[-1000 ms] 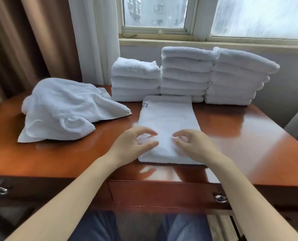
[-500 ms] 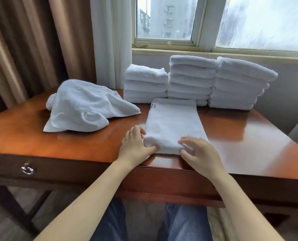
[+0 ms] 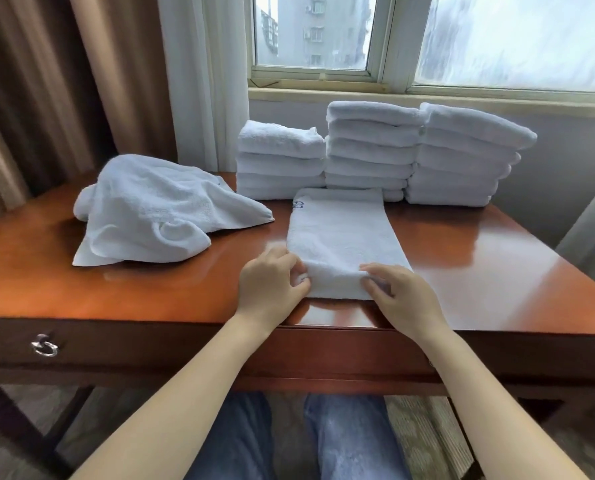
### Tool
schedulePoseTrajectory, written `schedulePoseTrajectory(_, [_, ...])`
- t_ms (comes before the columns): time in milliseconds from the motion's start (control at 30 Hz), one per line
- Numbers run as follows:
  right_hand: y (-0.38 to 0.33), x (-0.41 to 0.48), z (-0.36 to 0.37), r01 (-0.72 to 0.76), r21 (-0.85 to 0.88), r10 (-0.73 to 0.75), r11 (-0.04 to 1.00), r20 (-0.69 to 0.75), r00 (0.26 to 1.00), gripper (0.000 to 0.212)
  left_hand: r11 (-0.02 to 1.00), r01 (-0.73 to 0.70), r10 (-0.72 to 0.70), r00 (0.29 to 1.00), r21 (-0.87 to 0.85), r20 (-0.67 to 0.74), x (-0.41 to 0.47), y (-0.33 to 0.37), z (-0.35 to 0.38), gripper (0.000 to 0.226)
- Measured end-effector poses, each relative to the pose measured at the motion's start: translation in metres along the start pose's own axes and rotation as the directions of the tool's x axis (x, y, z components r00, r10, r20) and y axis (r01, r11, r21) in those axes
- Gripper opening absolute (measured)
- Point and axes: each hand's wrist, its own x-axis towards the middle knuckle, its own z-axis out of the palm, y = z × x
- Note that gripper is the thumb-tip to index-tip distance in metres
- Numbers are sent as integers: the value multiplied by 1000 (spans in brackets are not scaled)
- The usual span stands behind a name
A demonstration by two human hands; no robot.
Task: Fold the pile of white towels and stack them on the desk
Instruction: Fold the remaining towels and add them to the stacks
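Towel strip (image 3: pixel 341 237): it lies on the worktop (image 3: pixel 497 271) straight ahead of you, long side running away from you. Its near end sits close to the front edge, between your two hands.
Left hand (image 3: pixel 272 285): your fingers (image 3: pixel 298 271) curl round the near-left corner and pinch it.
Right hand (image 3: pixel 403 296): your fingers (image 3: pixel 375 271) lie over the near-right corner with the cloth gripped beneath them.
Look of the strip: white terry, folded into a narrow band. The near end is bunched into a soft rounded fold and the rest lies flat.
Blue mark (image 3: pixel 299 204): it sits at the strip's far-left corner and is too small to read.
Loose pile (image 3: pixel 157 209): crumpled white towels to your left, apart from the strip.
Stacks (image 3: pixel 369 147): three stand side by side against the wall under the window (image 3: pixel 313 29), all folded, the left one lowest.
Hidden: your thumbs and the fingertips under the fold are out of sight. The strip's far end covers the foot of the middle stack, and you cannot tell whether the two touch.
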Motion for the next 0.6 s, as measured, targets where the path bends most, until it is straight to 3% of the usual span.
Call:
schedulePoseTrajectory(133, [-1,-1,0,-3,-20,3,1000,-10,1000,17,996,-15,12,999,-93,-37,-6,-18,-10,16])
schedulePoseTrajectory(367, [-4,-2,1,-34,-20,34,999,-19,999,22,985,44,-23,992,-168,126,-6,-26,-11,19])
schedulePoseTrajectory(600, [-5,-1,2,-53,6,53,999,-6,999,26,978,-7,20,998,-208,61,-10,-28,-11,20])
